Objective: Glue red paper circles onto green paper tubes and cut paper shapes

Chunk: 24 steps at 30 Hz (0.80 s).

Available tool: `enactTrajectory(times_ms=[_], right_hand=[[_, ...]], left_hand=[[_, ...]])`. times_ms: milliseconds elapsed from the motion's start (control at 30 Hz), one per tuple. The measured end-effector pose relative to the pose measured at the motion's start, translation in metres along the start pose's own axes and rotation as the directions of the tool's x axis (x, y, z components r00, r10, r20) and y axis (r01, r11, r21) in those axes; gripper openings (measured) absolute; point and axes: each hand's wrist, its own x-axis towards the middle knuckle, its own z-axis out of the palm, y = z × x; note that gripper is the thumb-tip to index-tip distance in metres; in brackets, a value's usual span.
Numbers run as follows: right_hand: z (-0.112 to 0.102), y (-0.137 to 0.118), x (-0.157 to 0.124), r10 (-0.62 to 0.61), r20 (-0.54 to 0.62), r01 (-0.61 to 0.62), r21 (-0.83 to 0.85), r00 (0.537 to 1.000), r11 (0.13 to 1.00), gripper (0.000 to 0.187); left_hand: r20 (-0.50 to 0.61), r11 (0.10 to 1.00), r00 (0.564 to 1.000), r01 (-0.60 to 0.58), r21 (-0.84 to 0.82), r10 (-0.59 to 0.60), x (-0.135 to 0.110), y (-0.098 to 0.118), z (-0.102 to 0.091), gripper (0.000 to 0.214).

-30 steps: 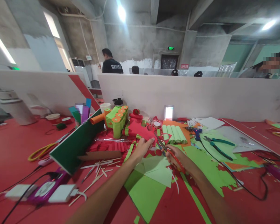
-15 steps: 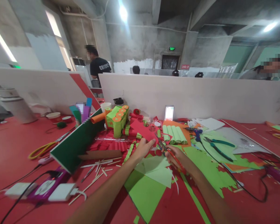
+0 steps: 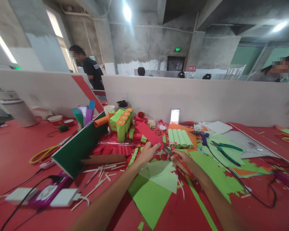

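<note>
Between thumb and fingers, my left hand pinches a strip of red paper that points away to the upper left. My right hand is wrapped round the orange-red handles of a pair of scissors. The blades meet the near right end of the red paper, close to my left fingertips. Under both hands lie pale green paper and a brighter green sheet. Just beyond the scissors, several light green paper rolls rest side by side on orange paper.
A green and orange paper model stands behind a dark green board at left. Thin sticks and a purple power strip lie nearer. To the right are green-handled pliers, a blue glue gun and its cord. A lit phone leans against the white partition.
The red paper in my left hand now looks narrower, a piece by the blades no longer showing on it. Both hands stay nearly in place. A person behind the partition has moved left.
</note>
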Motion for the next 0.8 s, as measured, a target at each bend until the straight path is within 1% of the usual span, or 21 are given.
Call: enactTrajectory(times_ms=[100, 233, 433, 633, 800], right_hand=[[0.0006, -0.0008, -0.0003, 0.017, -0.007, -0.016, 0.006, 1.0, 1.0, 0.055], [0.0015, 0.0016, 0.0006, 0.011, -0.012, -0.011, 0.03, 1.0, 0.999, 0.056], [0.0034, 0.0002, 0.0, -0.007, -0.003, 0.007, 0.055, 1.0, 0.998, 0.055], [0.0026, 0.0007, 0.0027, 0.005, 0.025, -0.007, 0.074, 1.0, 0.997, 0.058], [0.0017, 0.0014, 0.0015, -0.016, 0.023, 0.016, 0.005, 1.0, 1.0, 0.062]], left_hand=[[-0.024, 0.999, 1.0, -0.003, -0.042, 0.002, -0.0006, 0.0015, 0.0019, 0.033], [0.006, 0.994, 1.0, -0.025, -0.105, 0.026, -0.0007, 0.0027, 0.0043, 0.031], [0.034, 0.989, 0.999, -0.028, -0.144, 0.033, -0.0014, 0.0033, 0.0046, 0.035], [0.055, 0.99, 0.998, -0.031, -0.134, 0.039, 0.002, -0.0003, 0.003, 0.032], [0.112, 0.994, 0.991, -0.07, -0.087, 0.08, 0.0073, -0.0047, -0.0002, 0.03]])
